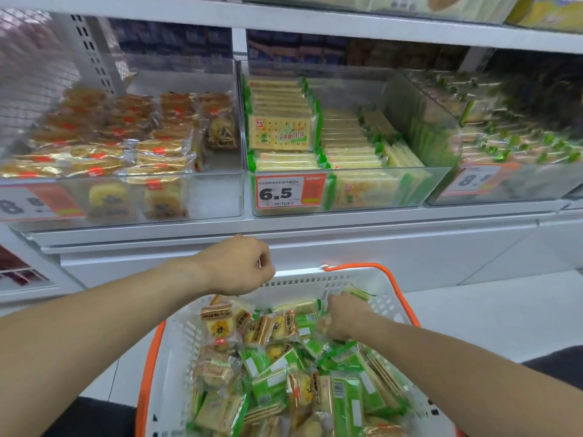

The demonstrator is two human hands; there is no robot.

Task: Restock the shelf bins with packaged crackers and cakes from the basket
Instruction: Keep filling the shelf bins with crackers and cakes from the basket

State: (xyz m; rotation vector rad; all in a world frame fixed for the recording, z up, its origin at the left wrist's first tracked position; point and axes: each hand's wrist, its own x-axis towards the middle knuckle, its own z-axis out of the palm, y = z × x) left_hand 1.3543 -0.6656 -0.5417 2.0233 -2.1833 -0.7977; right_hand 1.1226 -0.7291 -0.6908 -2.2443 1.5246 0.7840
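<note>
An orange-and-white price tag (290, 191) reading 6.5 is stuck to the front of the middle clear container. Two more tags of the same kind sit either side: one at the far left (38, 201) showing blurred eights, one at the right (476, 179) starting with 8. A white perforated upright (91, 55) rises at the back left. Above, a white upper shelf (347, 26) carries pale boxed goods (410, 3). Below lies a white base cabinet (378, 253), then pale floor tiles (489, 316).
</note>
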